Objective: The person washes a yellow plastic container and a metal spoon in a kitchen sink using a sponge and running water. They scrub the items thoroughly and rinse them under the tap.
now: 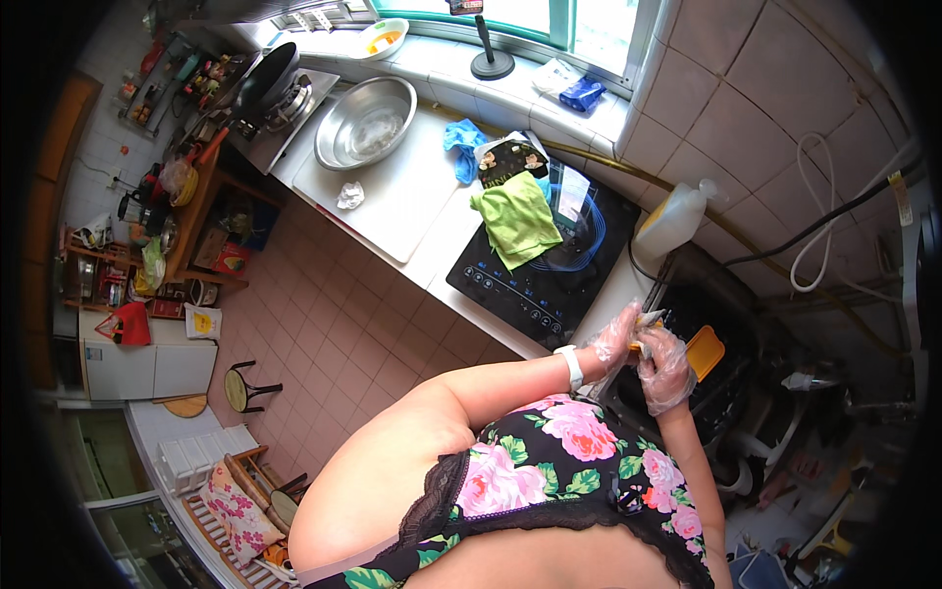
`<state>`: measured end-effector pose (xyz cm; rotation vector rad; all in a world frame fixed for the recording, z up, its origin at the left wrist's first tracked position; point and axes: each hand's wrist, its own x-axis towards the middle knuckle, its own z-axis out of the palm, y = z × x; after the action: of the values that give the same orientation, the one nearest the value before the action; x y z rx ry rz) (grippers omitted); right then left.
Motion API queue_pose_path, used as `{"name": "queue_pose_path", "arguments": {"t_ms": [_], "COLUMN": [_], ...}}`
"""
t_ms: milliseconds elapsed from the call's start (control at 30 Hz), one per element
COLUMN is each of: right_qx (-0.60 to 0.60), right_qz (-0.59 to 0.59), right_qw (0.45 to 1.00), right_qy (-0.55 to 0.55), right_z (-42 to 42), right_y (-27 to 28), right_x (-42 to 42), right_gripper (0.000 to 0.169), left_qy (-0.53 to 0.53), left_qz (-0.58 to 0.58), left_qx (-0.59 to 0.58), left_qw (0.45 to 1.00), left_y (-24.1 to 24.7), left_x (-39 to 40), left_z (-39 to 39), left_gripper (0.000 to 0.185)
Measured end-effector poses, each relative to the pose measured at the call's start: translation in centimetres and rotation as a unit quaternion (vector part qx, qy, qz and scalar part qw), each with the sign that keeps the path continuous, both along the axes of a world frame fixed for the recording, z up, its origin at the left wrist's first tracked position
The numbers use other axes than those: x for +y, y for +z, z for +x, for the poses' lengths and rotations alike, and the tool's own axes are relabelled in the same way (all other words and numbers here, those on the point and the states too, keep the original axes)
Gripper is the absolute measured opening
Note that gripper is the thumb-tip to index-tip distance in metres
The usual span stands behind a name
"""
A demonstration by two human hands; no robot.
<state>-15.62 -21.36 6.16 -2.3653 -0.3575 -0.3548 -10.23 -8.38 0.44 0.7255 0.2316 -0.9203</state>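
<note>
Both hands wear clear plastic gloves and meet at the near edge of a dark sink [666, 412]. My left hand [614, 337], with a white band on its wrist, has its fingers around a small yellow and white thing [647, 322]. Pressed against that same thing are the fingers of my right hand [666, 368]. The fingers cover most of it, so its kind cannot be made out. Just right of the hands, a flat yellow plastic piece [705, 353] rests in the sink.
Beside the sink lies a black induction cooktop [508, 291] with a green cloth [519, 221] on it. A large jug [670, 224] stands at the sink's back corner. Farther left are a blue cloth [464, 147], a crumpled white wad [351, 196] and a metal basin [331, 140].
</note>
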Motion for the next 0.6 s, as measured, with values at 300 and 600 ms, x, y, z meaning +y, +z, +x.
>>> {"name": "queue_pose_path", "arguments": {"t_ms": [300, 600], "right_qx": [-0.002, -0.005], "right_qz": [0.018, -0.070], "right_qw": [0.997, 0.995], "right_qy": [0.074, 0.065], "right_z": [0.2, 0.2], "right_y": [-0.6, -0.9], "right_x": [0.2, -1.6], "right_gripper": [0.041, 0.045], "left_qy": [-0.070, -0.039], "left_qz": [-0.055, 0.039], "left_qx": [0.046, -0.014], "left_qw": [0.995, 0.998], "left_y": [-0.8, -0.3], "left_x": [0.3, 0.7], "left_z": [-0.3, -0.8], "left_gripper": [0.074, 0.071]}}
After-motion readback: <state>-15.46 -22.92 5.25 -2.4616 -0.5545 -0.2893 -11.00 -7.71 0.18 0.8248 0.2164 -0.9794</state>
